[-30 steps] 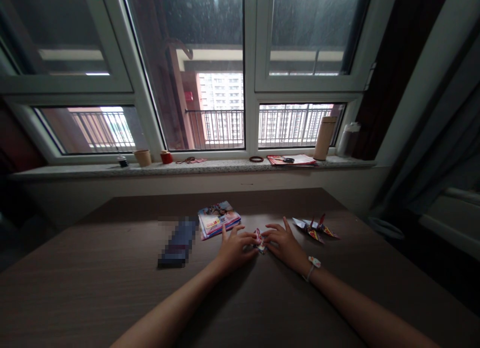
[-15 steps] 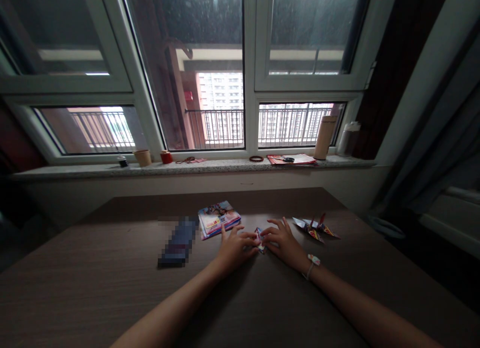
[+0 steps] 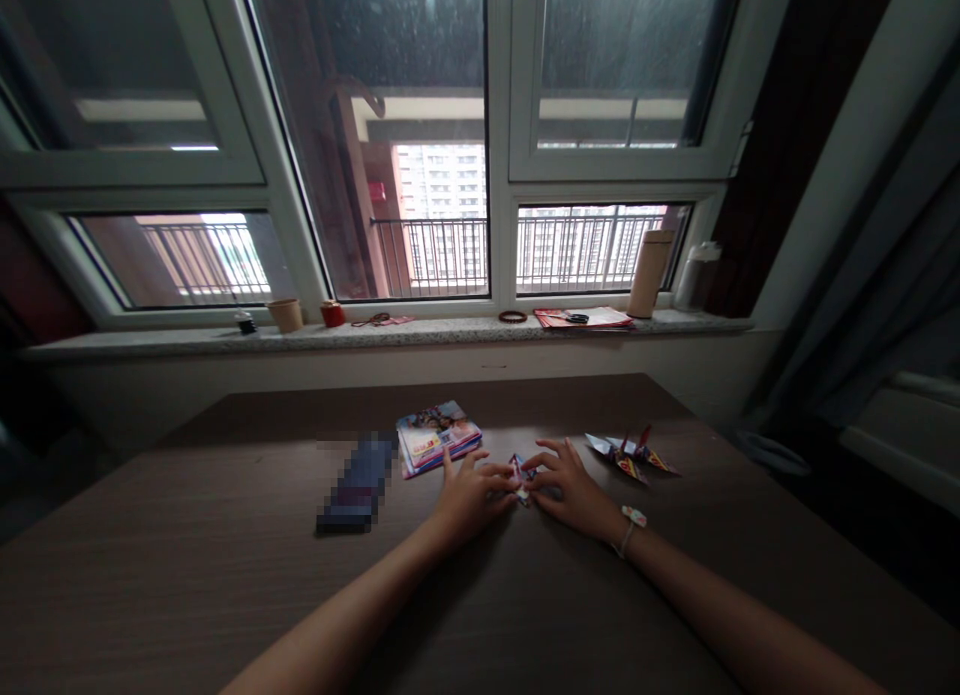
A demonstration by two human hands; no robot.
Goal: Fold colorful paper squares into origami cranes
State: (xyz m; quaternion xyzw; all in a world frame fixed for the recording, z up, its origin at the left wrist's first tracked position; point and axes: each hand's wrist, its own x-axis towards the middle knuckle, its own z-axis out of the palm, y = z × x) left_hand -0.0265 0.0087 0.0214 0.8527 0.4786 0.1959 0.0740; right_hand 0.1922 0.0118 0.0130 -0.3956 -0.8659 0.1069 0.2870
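A small folded piece of colourful printed paper [image 3: 519, 483] lies on the table between both hands. My left hand [image 3: 471, 500] holds its left side with thumb and forefinger closed on it, the other fingers raised a little. From the right, my right hand [image 3: 568, 487] pinches the paper's other side; a bracelet [image 3: 632, 517] is on that wrist. Fingertips hide parts of the paper. Just beyond my left hand is a stack of printed paper sheets [image 3: 439, 440]. Folded paper cranes [image 3: 634, 458] sit to the right of my right hand.
A dark pixelated object [image 3: 356, 487] lies left of the stack on the brown table [image 3: 187, 575]. On the windowsill stand a paper cup [image 3: 285, 315], a red container [image 3: 332, 314], papers with scissors [image 3: 577, 319], a tan bottle [image 3: 649, 275] and a translucent bottle [image 3: 697, 277].
My right hand and its wrist have shifted slightly to the right, the fingers still at the paper. My left hand stays in place.
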